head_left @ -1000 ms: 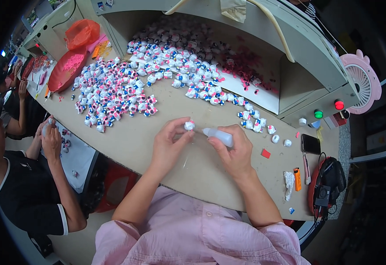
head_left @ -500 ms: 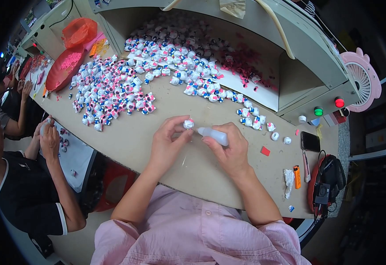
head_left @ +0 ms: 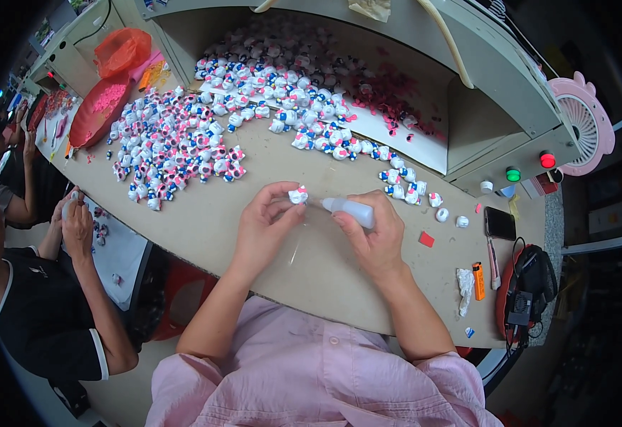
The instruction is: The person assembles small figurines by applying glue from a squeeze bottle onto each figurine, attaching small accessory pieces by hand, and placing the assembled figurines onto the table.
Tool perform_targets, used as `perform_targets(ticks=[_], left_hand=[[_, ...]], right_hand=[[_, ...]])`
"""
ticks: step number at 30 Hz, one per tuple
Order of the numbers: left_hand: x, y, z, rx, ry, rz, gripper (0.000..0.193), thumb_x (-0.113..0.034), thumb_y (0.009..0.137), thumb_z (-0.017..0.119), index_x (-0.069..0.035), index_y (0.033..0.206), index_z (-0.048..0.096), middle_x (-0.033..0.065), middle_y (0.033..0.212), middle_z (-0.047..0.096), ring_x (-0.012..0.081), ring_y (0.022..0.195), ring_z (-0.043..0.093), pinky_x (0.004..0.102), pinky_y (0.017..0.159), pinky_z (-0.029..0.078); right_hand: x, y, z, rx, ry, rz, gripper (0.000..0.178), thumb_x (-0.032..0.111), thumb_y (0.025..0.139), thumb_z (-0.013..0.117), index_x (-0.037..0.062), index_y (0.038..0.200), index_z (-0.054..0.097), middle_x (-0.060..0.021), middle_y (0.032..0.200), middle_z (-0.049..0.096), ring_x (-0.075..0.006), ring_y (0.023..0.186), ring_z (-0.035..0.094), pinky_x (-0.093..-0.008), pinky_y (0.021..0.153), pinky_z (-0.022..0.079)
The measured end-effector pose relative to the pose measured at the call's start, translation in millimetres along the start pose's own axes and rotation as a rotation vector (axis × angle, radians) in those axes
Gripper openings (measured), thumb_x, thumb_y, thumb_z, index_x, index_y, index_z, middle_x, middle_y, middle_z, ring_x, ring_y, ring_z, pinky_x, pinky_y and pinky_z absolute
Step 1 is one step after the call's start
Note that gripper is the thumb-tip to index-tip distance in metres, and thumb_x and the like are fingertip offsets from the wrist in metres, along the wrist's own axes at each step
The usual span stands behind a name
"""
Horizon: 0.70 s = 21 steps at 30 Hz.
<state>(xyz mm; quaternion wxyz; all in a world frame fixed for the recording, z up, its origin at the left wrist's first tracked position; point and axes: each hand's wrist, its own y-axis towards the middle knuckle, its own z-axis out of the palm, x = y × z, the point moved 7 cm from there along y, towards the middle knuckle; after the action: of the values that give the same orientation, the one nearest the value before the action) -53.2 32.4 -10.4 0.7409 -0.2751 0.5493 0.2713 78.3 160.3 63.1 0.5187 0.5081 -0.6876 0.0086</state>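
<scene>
Between the thumb and fingers of my left hand [head_left: 265,222] is a small white figurine head [head_left: 297,195] with a touch of pink on it. My right hand [head_left: 375,238] is wrapped round a translucent squeeze bottle [head_left: 351,211] with a narrow nozzle. That nozzle points left at the figurine head, a short gap away from it. Two round white pieces [head_left: 442,214] lie on the table to the right of the bottle, near a short row of white and blue figurines [head_left: 405,186].
A big pile of white, pink and blue figurines [head_left: 176,139] covers the table's far left; more spill from a grey cabinet [head_left: 485,153]. Right: a phone [head_left: 499,223], orange lighter [head_left: 478,281], black-and-red bag [head_left: 528,292], pink fan [head_left: 583,128]. Left: a red bowl [head_left: 83,132] and a co-worker [head_left: 48,299].
The figurine head has turned in my left fingers and moved slightly left and away from me. My right hand has shifted a little right with the bottle, widening the gap.
</scene>
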Motion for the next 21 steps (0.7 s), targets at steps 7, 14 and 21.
perform_targets(ticks=[7,14,21], left_hand=[[1.2,0.4,0.1,0.007,-0.001,-0.015,0.035,-0.001,0.092,0.066,0.003,0.125,0.055,0.0082,0.117,0.063,0.0144,0.099,0.067,0.0269,0.084,0.055],[2.0,-0.1,0.8,0.021,-0.005,-0.043,0.035,-0.001,0.092,0.067,0.003,0.124,0.055,0.0081,0.118,0.063,0.0140,0.100,0.066,0.0272,0.084,0.056],[-0.7,0.4,1.4,-0.009,-0.003,-0.001,0.033,0.000,0.092,0.067,0.003,0.123,0.056,0.0069,0.117,0.061,0.0138,0.101,0.066,0.0274,0.083,0.057]], right_hand=[[-1.7,-0.5,1.8,0.004,-0.002,0.011,0.031,0.022,0.081,0.082,0.0036,0.097,0.062,-0.0109,0.088,0.064,-0.0282,0.076,0.064,-0.0372,0.065,0.051],[-2.7,0.1,1.4,-0.004,-0.017,0.013,0.033,0.024,0.081,0.081,0.0039,0.097,0.061,-0.0107,0.088,0.063,-0.0291,0.076,0.064,-0.0379,0.065,0.051],[-6.2,1.0,-1.8,-0.002,-0.047,0.040,0.032,0.024,0.081,0.081,0.0042,0.097,0.062,-0.0106,0.087,0.063,-0.0300,0.076,0.064,-0.0380,0.065,0.051]])
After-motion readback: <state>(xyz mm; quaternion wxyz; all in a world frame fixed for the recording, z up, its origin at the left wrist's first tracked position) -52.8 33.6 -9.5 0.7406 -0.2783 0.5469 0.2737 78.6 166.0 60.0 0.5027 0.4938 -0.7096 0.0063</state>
